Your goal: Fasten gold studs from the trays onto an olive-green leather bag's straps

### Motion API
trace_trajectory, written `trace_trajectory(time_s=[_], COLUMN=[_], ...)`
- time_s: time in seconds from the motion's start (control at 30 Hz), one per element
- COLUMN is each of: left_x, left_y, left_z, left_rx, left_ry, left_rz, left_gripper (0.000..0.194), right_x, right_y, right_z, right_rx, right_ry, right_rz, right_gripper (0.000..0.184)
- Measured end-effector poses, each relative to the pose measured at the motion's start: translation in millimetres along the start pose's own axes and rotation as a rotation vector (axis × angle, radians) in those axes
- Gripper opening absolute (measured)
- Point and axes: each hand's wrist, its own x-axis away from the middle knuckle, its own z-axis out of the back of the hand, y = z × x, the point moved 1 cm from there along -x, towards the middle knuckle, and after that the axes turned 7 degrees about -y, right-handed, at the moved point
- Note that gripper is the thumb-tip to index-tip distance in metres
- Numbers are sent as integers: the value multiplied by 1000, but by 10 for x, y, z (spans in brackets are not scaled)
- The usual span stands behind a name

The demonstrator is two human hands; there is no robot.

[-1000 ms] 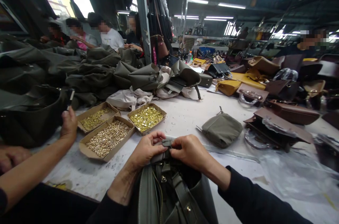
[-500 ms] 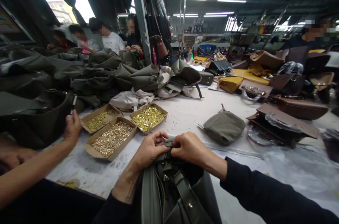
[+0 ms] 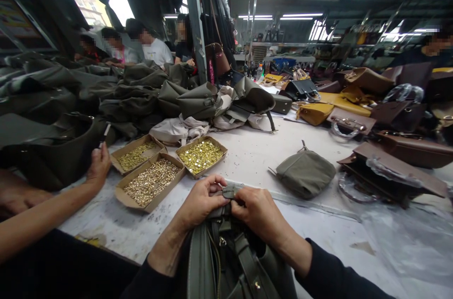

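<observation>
A dark olive handbag (image 3: 244, 261) stands upright in front of me at the table's near edge, with a zipper and straps showing at its top. My left hand (image 3: 203, 200) pinches a grey-green strap end (image 3: 229, 191) at the bag's upper edge between thumb and fingers. On the other side of that strap, my right hand (image 3: 256, 209) has its fingers curled and closed on it. The fingertips of both hands nearly meet, and any small part between them is hidden. Just beyond my left hand sits a cardboard tray of shiny gold studs (image 3: 201, 155).
Two more trays of small gold metal parts (image 3: 150, 183) stand to the left. A co-worker's hand (image 3: 99, 164) holds a slim tool beside them. An olive pouch (image 3: 306, 172) lies right of centre. Olive bags (image 3: 134, 91) heap up behind; brown bags (image 3: 392, 167) fill the right.
My right hand has turned slightly and shifted right and down on the strap, while my left hand keeps its pinch. The whole scene has moved a little rightward in view.
</observation>
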Motion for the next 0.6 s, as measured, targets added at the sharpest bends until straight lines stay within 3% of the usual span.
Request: trace_trajectory(time_s=[0.13,0.33,0.6], left_x=[12,7,1], left_y=[27,0,42], left_z=[-11,-13,-96], left_rx=[-52,-64,-120], left_ry=[-7,-16,28], left_rz=[-8,-52,-31], left_gripper=[39,33,29], right_x=[-4,39,83], right_y=[3,-22,23], right_z=[-3,-133,-279], right_rx=[18,7,-81], right_ry=[-18,150,380], right_rz=[12,-41,10], right_gripper=[17,19,20])
